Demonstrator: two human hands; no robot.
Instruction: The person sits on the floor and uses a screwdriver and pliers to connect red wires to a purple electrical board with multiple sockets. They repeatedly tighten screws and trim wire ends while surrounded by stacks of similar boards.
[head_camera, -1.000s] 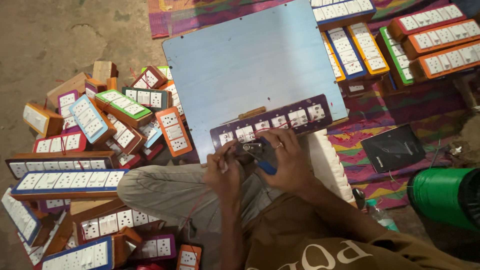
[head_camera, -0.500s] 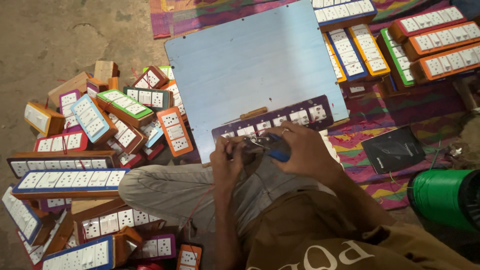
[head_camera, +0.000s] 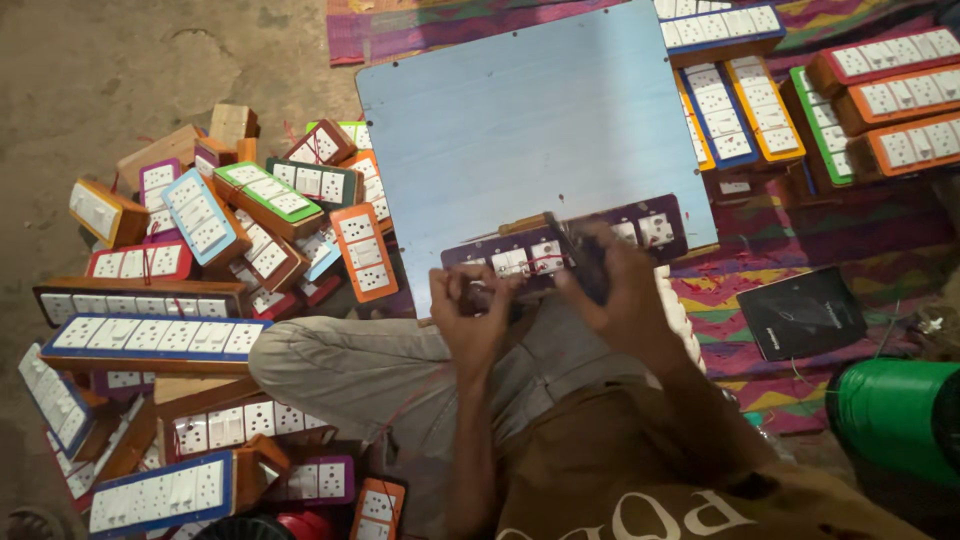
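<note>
Left hand: the left hand (head_camera: 470, 315) is curled tight at the near end of the long dark purple switch-and-socket board (head_camera: 560, 250), fingers closed on that end of it.
Right hand: the right hand (head_camera: 625, 290) lies over the board's middle, fingers bent down around it; blur hides whether anything small sits under the palm, so I cannot tell.
Board: it lies slantwise across the near edge of the flat pale blue panel (head_camera: 520, 130), above the person's lap, its far end with white sockets showing past the right hand.
Left of the person: a loose heap of wooden-boxed switch boards with coloured face plates (head_camera: 250, 215), some tilted, some flat, spread over the bare floor.
Right of the person: a black flat pouch (head_camera: 800, 312) on the striped woven mat (head_camera: 760, 360), and a green roll (head_camera: 895, 415) near the knee.
Far right: neat rows of orange, green and blue boards (head_camera: 880, 100).
Risk: the board rests only on the panel's edge and in two hands; a loosened grip would probably let it tip into the lap. An elbow swung left could topple the leaning boxes.
</note>
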